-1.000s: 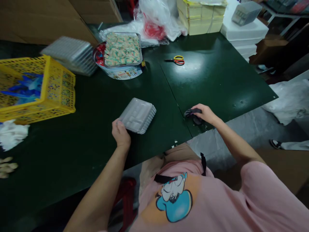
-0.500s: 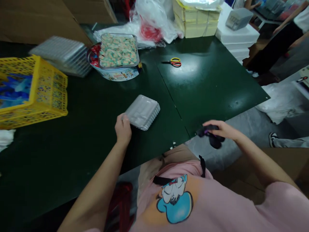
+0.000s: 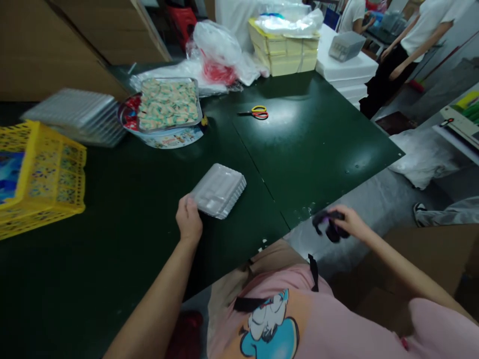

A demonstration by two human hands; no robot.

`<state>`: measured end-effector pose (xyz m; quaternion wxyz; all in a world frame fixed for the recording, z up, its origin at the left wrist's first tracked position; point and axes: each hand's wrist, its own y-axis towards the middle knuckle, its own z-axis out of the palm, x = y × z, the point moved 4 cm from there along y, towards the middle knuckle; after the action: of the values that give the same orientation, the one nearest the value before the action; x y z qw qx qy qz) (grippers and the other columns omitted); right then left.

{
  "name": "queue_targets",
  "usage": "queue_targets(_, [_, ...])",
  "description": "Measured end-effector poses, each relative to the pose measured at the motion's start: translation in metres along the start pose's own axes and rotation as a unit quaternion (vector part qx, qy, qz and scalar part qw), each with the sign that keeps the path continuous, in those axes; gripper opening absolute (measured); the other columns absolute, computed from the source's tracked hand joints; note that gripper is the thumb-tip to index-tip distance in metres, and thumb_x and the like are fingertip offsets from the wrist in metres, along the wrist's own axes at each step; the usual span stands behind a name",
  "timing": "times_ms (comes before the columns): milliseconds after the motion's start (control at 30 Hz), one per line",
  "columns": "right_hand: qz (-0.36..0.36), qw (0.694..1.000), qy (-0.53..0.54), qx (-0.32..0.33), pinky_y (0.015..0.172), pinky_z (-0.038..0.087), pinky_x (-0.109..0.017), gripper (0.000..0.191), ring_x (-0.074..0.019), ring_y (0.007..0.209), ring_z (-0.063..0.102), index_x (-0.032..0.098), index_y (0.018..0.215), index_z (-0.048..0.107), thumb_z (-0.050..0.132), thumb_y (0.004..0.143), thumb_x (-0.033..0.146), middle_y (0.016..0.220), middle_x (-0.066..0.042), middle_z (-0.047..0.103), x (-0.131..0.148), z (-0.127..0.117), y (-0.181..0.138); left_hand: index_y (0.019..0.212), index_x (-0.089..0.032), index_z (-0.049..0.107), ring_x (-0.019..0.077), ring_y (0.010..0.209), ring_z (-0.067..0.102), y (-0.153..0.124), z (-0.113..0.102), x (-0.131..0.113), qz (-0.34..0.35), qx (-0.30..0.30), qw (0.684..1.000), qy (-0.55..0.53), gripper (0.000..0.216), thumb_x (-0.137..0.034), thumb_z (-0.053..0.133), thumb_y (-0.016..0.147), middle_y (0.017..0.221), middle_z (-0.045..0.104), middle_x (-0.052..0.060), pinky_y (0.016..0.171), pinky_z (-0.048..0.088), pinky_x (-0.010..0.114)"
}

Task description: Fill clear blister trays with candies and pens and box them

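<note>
My left hand (image 3: 189, 218) grips the near left corner of a clear plastic tray (image 3: 219, 191) with ribbed sides, which rests on the dark green table (image 3: 307, 144). Several trays may be nested there; I cannot tell. In my right hand (image 3: 350, 222), past the table's front edge, is a black object with purple parts (image 3: 331, 227). Its outline is curved and blurred, so its kind is unclear. Farther back lie scissors (image 3: 258, 112) with yellow and red handles. Small wrapped pieces fill a metal tray (image 3: 199, 112) on top of a round tin (image 3: 170, 140).
A yellow basket (image 3: 62, 172) with blue items stands at the left, before stacked clear trays (image 3: 80, 114). Plastic bags (image 3: 220, 60) and a pale yellow box stack (image 3: 286, 52) line the back. White foam boxes (image 3: 346, 72) and a standing person (image 3: 411, 55) are at the far right.
The view has tilted up and shifted, so the table things appear lower and farther left. My right hand has turned the black object. My left hand keeps its grip on the tray.
</note>
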<state>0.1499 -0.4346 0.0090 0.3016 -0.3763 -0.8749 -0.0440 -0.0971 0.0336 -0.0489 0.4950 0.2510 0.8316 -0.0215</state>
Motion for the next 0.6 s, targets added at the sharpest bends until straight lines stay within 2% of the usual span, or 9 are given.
queue_targets(67, [-0.022,0.986,0.017,-0.162,0.093,0.047,-0.040,0.030,-0.0233,0.105,0.060,0.022,0.115,0.062,0.053,0.086,0.025,0.111,-0.008,0.065,0.016,-0.005,0.032,0.119,-0.011,0.059,0.0213,0.101,0.059,0.001,-0.001,0.000,0.000,-0.001,1.000,0.002,0.043,-0.038,0.036,0.094,0.109,0.064,0.010,0.092,0.045,0.033])
queue_targets(100, [-0.062,0.979,0.011,-0.192,0.096,0.046,-0.043,0.032,-0.0250,0.110,0.058,0.021,0.117,0.062,0.053,0.087,0.027,0.115,-0.011,0.064,0.030,0.004,0.052,0.119,-0.012,0.059,0.0217,0.101,0.059,0.001,-0.001,0.000,-0.001,0.000,1.000,0.005,0.044,-0.038,0.036,0.094,0.109,0.064,0.010,0.092,0.046,0.034])
queue_targets(200, [-0.247,0.964,-0.038,-0.092,0.107,0.037,-0.049,0.039,-0.0298,0.131,0.043,0.020,0.124,0.061,0.059,0.086,0.030,0.133,-0.013,0.057,0.080,0.059,0.123,0.118,-0.013,0.060,0.0230,0.101,0.059,0.002,-0.003,0.002,0.004,0.003,1.000,0.014,0.045,-0.042,0.035,0.093,0.109,0.065,0.009,0.093,0.046,0.037])
queue_targets(267, [-0.281,0.955,-0.066,-0.069,0.111,0.033,-0.049,0.040,-0.0278,0.139,0.033,0.021,0.130,0.057,0.051,0.091,0.023,0.141,-0.010,0.050,0.101,0.084,0.177,0.116,-0.015,0.060,0.0236,0.102,0.059,0.003,-0.005,0.004,0.011,0.004,1.000,0.022,0.045,-0.043,0.034,0.093,0.109,0.064,0.008,0.094,0.046,0.039])
queue_targets(333, [-0.256,0.959,-0.084,-0.083,0.113,0.029,-0.048,0.041,-0.0260,0.140,0.031,0.019,0.131,0.057,0.044,0.092,0.017,0.142,-0.010,0.049,0.107,0.089,0.235,0.115,-0.017,0.059,0.0238,0.103,0.059,0.004,-0.005,0.006,0.016,0.004,0.999,0.031,0.044,-0.044,0.032,0.093,0.109,0.064,0.006,0.095,0.046,0.040])
queue_targets(400, [-0.204,0.969,-0.103,-0.096,0.114,0.027,-0.045,0.042,-0.0253,0.138,0.032,0.015,0.132,0.056,0.041,0.093,0.014,0.141,-0.012,0.050,0.100,0.074,0.291,0.114,-0.017,0.060,0.0244,0.104,0.059,0.005,-0.006,0.008,0.022,0.002,0.999,0.038,0.044,-0.044,0.031,0.093,0.109,0.064,0.006,0.096,0.046,0.041])
queue_targets(467, [-0.124,0.978,-0.124,-0.117,0.113,0.027,-0.043,0.042,-0.0250,0.135,0.035,0.014,0.132,0.055,0.041,0.093,0.013,0.139,-0.014,0.052,0.079,0.043,0.334,0.114,-0.016,0.060,0.0255,0.105,0.059,0.006,-0.007,0.008,0.023,-0.001,0.999,0.044,0.047,-0.046,0.031,0.094,0.110,0.064,0.008,0.096,0.046,0.042])
queue_targets(533, [-0.015,0.978,-0.143,-0.153,0.111,0.029,-0.042,0.040,-0.0249,0.132,0.038,0.016,0.131,0.056,0.044,0.093,0.016,0.135,-0.012,0.055,0.045,0.004,0.354,0.115,-0.014,0.060,0.0264,0.105,0.059,0.006,-0.008,0.008,0.013,0.000,0.999,0.050,0.050,-0.047,0.030,0.093,0.110,0.065,0.010,0.095,0.046,0.043])
queue_targets(600, [0.093,0.964,-0.150,-0.200,0.108,0.031,-0.041,0.038,-0.0257,0.128,0.040,0.017,0.128,0.058,0.047,0.092,0.018,0.130,-0.012,0.058,0.004,-0.037,0.346,0.116,-0.012,0.060,0.0269,0.104,0.060,0.006,-0.008,0.006,0.003,0.003,0.998,0.055,0.053,-0.048,0.030,0.093,0.110,0.065,0.012,0.094,0.046,0.042])
